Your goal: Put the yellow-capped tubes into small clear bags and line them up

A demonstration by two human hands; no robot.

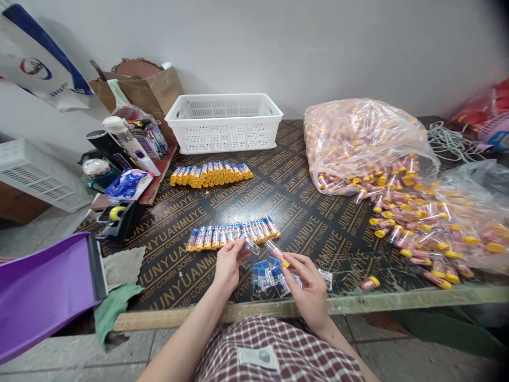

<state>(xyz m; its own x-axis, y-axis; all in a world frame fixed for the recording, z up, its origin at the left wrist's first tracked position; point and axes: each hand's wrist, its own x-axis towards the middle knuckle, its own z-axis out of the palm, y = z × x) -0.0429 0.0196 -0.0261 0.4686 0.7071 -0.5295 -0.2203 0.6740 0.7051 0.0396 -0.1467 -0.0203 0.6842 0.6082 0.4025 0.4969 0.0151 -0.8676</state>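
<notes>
Between the thumb and fingers of my left hand (231, 265) is a small clear plastic sleeve (251, 245). My right hand (306, 278) pinches a clear tube with a yellow cap (277, 252) and pinkish contents, its far end pointing toward the sleeve, a little apart from it. Below and between my hands lies a pile of flat blue-and-clear sleeves (266, 277). Just beyond them stands a row of tubes in blue wrappers (233, 234). A single yellow-capped tube (370, 283) rests right of my right hand.
A stacked group of wrapped tubes (210, 174) sits before a white plastic basket (225, 132). At right, a big clear bag (358, 138) spills loose yellow-capped tubes (421, 223). A tape dispenser (119, 220) and purple dustpan (47, 292) are at left. The table's wooden edge (178, 317) runs near me.
</notes>
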